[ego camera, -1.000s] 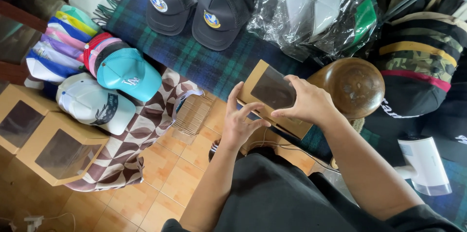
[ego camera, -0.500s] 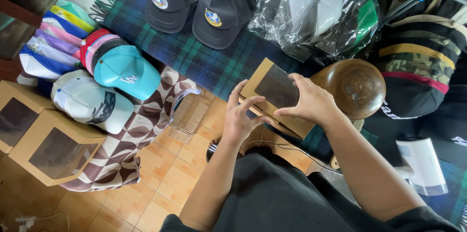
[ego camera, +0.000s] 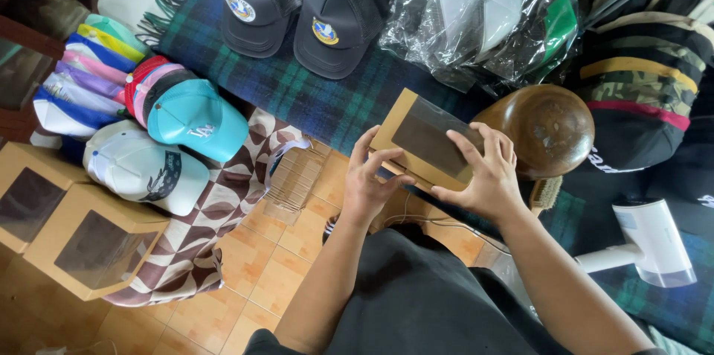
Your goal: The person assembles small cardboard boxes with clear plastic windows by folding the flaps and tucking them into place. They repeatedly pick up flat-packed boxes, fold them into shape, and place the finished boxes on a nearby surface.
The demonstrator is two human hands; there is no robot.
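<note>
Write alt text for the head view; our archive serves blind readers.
Both hands, left hand and right hand, hold a flat brown windowed box above a tiled floor. Around it lie dark caps on a plaid blanket, a turquoise cap, bagged caps and a round wooden form.

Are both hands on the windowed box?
Yes: the left hand grips the near end of the box, and the right hand lies across its window.
</note>
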